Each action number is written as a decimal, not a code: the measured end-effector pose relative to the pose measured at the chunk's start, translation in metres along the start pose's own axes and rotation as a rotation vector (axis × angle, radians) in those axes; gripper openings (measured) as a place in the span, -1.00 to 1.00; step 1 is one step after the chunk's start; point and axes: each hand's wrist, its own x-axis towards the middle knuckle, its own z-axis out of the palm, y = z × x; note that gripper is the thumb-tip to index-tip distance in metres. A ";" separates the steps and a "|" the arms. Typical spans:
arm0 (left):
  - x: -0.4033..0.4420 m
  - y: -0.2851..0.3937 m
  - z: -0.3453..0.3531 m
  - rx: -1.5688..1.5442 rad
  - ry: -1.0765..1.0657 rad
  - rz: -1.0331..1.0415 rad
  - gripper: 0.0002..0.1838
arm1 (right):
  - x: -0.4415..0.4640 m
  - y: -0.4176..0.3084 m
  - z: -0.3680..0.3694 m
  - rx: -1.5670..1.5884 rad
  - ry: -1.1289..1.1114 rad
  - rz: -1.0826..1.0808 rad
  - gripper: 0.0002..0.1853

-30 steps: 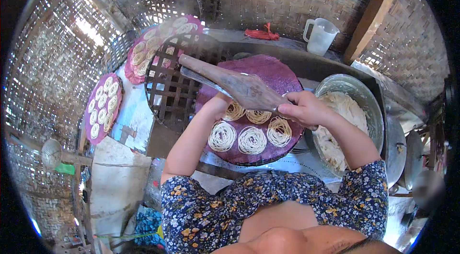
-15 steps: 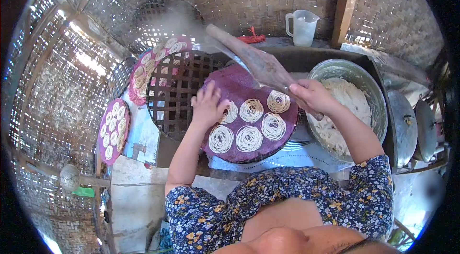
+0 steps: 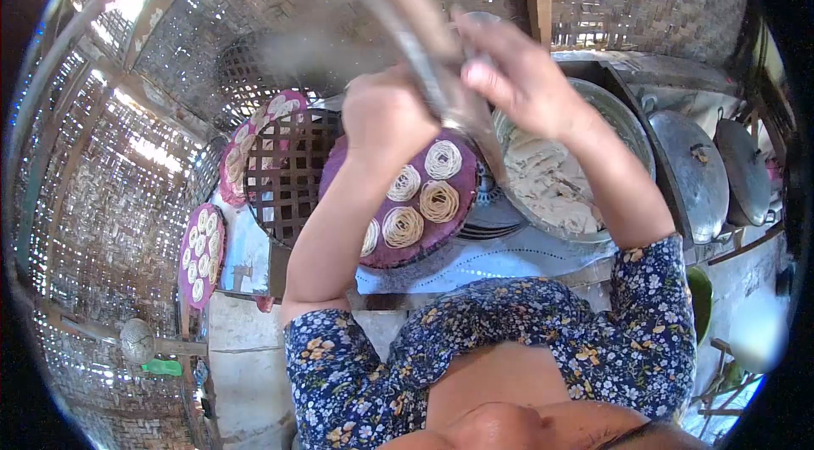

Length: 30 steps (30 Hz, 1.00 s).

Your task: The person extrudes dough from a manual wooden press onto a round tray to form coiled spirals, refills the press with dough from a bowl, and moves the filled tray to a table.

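Note:
A long wooden tool, blurred by motion, is raised over the work place. My left hand is closed around the tool's near side, its fingers partly hidden. My right hand is beside the tool's other side; its fingers are smeared and its hold on the tool is unclear. Below lies a round purple sheet on a dark round tray, with several coils of pale strands, one of them a tan coil. To the right, a large metal pot holds pale dough.
A woven lattice tray stands left of the purple sheet. Further left are a pink round with coils and a small purple round with coils. Metal lids lean at the right. A woven wall rises behind.
The tool has risen and turned more upright. My left hand has moved from the purple sheet up to the tool, and my right hand has moved up. The view has shifted, and the sheet now sits further left.

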 end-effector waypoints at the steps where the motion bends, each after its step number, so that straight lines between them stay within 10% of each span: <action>1: 0.004 0.011 0.001 0.060 -0.015 0.125 -0.80 | 0.016 -0.014 -0.015 0.041 0.003 -0.032 -0.31; 5: 0.013 0.033 0.013 -0.034 -0.383 0.091 -0.80 | 0.020 -0.039 -0.032 -0.383 0.179 -0.392 -0.53; 8: -0.001 0.035 0.000 -0.298 -0.642 0.290 -0.81 | -0.015 -0.074 -0.053 -0.120 -0.002 -0.513 -0.62; 10: -0.004 0.050 -0.031 -0.292 -0.930 0.278 -0.80 | -0.029 -0.077 -0.072 0.147 -0.216 -0.304 -0.62; 18: -0.018 0.060 -0.039 -0.013 -0.886 0.225 -0.73 | -0.074 -0.041 -0.133 0.353 -0.073 0.396 -0.41; 23: -0.055 -0.013 0.012 -1.227 -0.667 -0.314 -0.62 | -0.120 -0.010 -0.152 0.379 0.588 0.395 -0.57; 25: -0.059 -0.012 0.024 -2.029 -0.934 -0.948 -0.62 | -0.130 -0.004 -0.132 0.473 0.947 0.250 -0.64; 28: -0.064 -0.016 0.068 -1.423 -0.551 0.248 -0.54 | -0.140 -0.005 -0.101 0.522 1.155 0.265 -0.82; 30: -0.052 0.025 0.053 -1.613 -0.306 -0.022 -0.54 | -0.150 -0.012 -0.069 0.730 1.138 0.392 -0.85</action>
